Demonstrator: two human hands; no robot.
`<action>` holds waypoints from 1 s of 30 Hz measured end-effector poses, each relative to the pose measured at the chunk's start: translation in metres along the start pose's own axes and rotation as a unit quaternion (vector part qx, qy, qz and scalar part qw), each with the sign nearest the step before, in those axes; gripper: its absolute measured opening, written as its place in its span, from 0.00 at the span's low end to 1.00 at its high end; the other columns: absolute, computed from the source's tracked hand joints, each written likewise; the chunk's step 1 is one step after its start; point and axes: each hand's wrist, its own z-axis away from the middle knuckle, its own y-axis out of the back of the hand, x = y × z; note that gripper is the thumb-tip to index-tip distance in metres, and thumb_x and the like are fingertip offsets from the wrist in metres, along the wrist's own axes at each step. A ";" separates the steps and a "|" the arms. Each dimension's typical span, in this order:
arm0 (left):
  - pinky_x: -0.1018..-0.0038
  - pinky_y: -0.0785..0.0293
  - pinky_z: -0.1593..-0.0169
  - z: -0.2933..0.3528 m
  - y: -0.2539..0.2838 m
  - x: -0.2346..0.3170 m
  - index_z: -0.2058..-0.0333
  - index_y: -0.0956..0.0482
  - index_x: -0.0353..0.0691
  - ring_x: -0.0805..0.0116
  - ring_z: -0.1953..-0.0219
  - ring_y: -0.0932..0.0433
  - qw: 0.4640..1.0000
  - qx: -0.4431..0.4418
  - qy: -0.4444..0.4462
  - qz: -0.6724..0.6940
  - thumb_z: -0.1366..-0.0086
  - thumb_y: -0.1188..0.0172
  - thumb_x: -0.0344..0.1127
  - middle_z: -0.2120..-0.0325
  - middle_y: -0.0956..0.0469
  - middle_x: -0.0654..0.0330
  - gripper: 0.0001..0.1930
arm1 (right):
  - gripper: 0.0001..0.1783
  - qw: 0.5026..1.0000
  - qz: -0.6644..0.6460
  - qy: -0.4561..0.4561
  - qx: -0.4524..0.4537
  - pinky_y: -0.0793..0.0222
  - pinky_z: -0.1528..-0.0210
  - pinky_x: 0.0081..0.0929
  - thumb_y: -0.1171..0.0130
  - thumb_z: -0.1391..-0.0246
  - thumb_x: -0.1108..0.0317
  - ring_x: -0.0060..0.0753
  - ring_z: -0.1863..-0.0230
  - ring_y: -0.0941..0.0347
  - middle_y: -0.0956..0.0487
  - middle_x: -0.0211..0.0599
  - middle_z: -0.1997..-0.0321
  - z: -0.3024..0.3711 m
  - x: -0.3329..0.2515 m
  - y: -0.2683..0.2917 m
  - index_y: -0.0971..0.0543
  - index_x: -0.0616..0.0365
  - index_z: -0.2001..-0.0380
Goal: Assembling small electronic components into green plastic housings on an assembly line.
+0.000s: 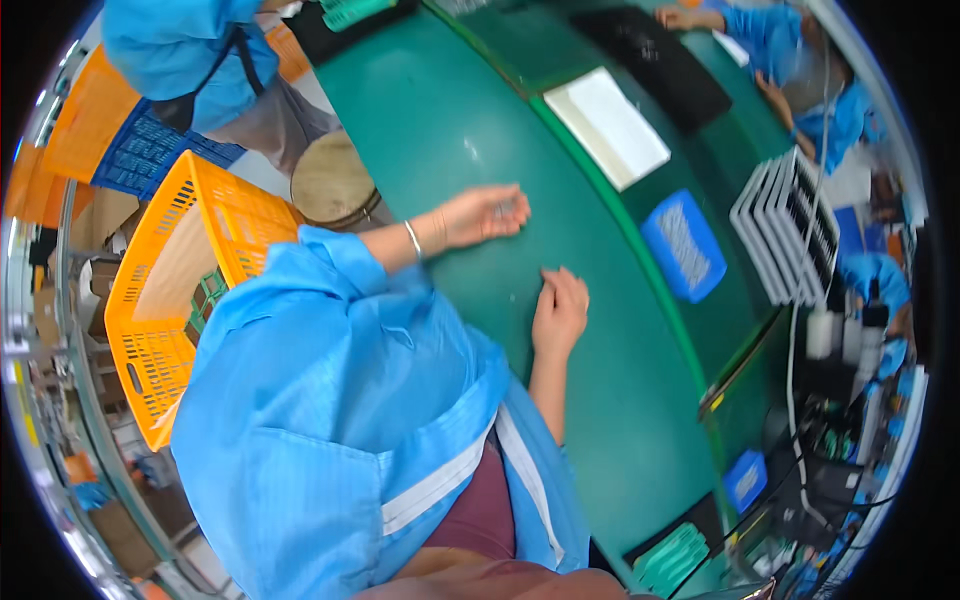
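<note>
My left hand (pixel 485 216), below a light bracelet (pixel 413 240), hovers over the green tabletop (pixel 440 130). Its palm is turned up and the fingers curl around a small greyish thing that I cannot make out. Closer to my body, my right hand (pixel 560 312) is held over the same tabletop, thumb apart from its loosely bent fingers. Nothing shows in the right hand. The two hands are apart from each other.
A yellow crate (pixel 165 330) holding green pieces stands beside my left arm, near a round stool (pixel 333 180). Across the table are a white tray (pixel 608 128), a blue bin (pixel 684 246) and stacked trays (pixel 788 230). Green pieces (pixel 672 562) lie at lower right. Co-workers sit nearby.
</note>
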 end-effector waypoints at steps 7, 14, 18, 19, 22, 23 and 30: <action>0.77 0.24 0.55 0.014 0.004 0.017 0.51 0.31 0.31 0.70 0.62 0.23 0.995 0.040 -0.007 -0.095 0.34 0.52 0.31 0.63 0.24 0.56 0.15 | 0.08 0.998 -0.030 -0.061 -0.007 0.40 0.43 0.40 0.47 0.54 0.74 0.38 0.56 0.26 0.21 0.40 0.64 0.005 0.002 0.003 0.20 0.57 0.70; 0.75 0.25 0.55 0.013 0.017 0.005 0.51 0.31 0.31 0.69 0.61 0.24 0.997 -0.003 -0.014 -0.071 0.34 0.52 0.31 0.63 0.25 0.56 0.15 | 0.10 0.996 0.020 0.040 -0.082 0.38 0.50 0.41 0.40 0.58 0.67 0.42 0.55 0.29 0.23 0.40 0.63 0.008 -0.009 0.010 0.21 0.56 0.68; 0.76 0.27 0.55 0.018 0.018 -0.009 0.52 0.31 0.32 0.69 0.62 0.24 0.992 0.021 -0.060 -0.106 0.34 0.52 0.31 0.64 0.24 0.57 0.14 | 0.16 0.985 0.039 0.076 -0.148 0.39 0.53 0.41 0.36 0.64 0.63 0.41 0.56 0.32 0.27 0.37 0.65 0.009 -0.025 0.002 0.24 0.53 0.67; 0.76 0.27 0.55 0.017 0.018 -0.010 0.52 0.31 0.32 0.70 0.62 0.24 0.993 0.034 -0.052 -0.105 0.34 0.52 0.31 0.64 0.24 0.57 0.14 | 0.14 0.984 0.045 0.066 -0.160 0.39 0.53 0.39 0.36 0.63 0.65 0.40 0.55 0.33 0.27 0.36 0.64 0.009 -0.027 0.003 0.23 0.53 0.68; 0.77 0.26 0.55 0.016 0.010 -0.008 0.52 0.31 0.32 0.71 0.62 0.25 0.996 -0.006 -0.034 -0.079 0.34 0.52 0.32 0.64 0.24 0.57 0.14 | 0.10 0.989 0.063 0.045 -0.126 0.37 0.55 0.37 0.37 0.61 0.67 0.39 0.58 0.32 0.26 0.35 0.67 0.013 -0.034 0.009 0.22 0.54 0.71; 0.77 0.26 0.55 0.015 0.007 -0.006 0.52 0.30 0.32 0.71 0.62 0.25 0.997 -0.014 -0.028 -0.064 0.34 0.52 0.32 0.64 0.24 0.57 0.14 | 0.08 0.990 0.066 0.031 -0.119 0.36 0.56 0.36 0.38 0.60 0.68 0.38 0.60 0.31 0.26 0.35 0.69 0.013 -0.033 0.010 0.22 0.54 0.73; 0.77 0.26 0.55 0.022 0.009 0.001 0.53 0.31 0.30 0.71 0.63 0.25 0.999 -0.038 -0.010 -0.009 0.34 0.52 0.32 0.64 0.25 0.56 0.14 | 0.04 0.990 0.128 -0.033 -0.041 0.32 0.63 0.33 0.40 0.56 0.69 0.40 0.67 0.29 0.25 0.36 0.74 0.009 -0.049 0.003 0.21 0.55 0.75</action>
